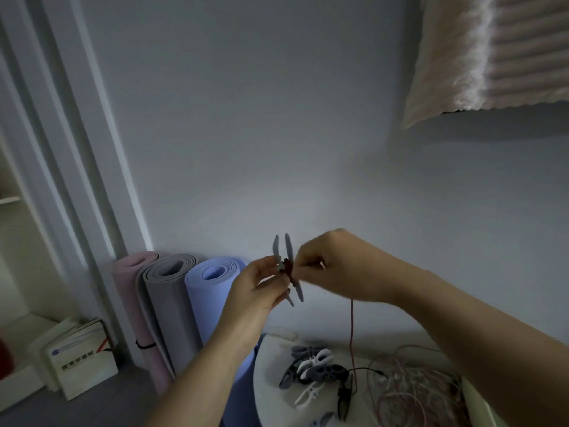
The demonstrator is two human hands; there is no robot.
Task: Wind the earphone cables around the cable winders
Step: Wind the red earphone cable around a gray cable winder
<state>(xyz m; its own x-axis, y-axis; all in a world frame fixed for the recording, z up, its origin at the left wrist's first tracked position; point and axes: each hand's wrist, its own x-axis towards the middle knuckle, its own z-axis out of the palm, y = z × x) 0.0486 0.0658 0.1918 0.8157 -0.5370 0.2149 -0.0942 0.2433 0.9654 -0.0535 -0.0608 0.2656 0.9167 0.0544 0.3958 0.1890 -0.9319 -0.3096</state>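
I hold a grey cable winder (288, 251) up in front of the wall, its two long wings upright. My left hand (255, 291) pinches its lower middle from the left. My right hand (332, 266) pinches a dark red earphone cable (352, 331) at the winder's core, where a few dark red turns sit. The loose cable hangs straight down from my right hand to the white round table (271, 392). A pile of grey, white and black spare winders (311, 369) lies on that table, next to a tangle of pinkish earphone cables (412, 392).
Three rolled mats, pink (135, 303), grey (169, 312) and light blue (212, 303), stand against the wall to the left of the table. A white box and books (80, 365) lie on the floor at far left by the door frame. A ribbed cloth (492, 57) hangs top right.
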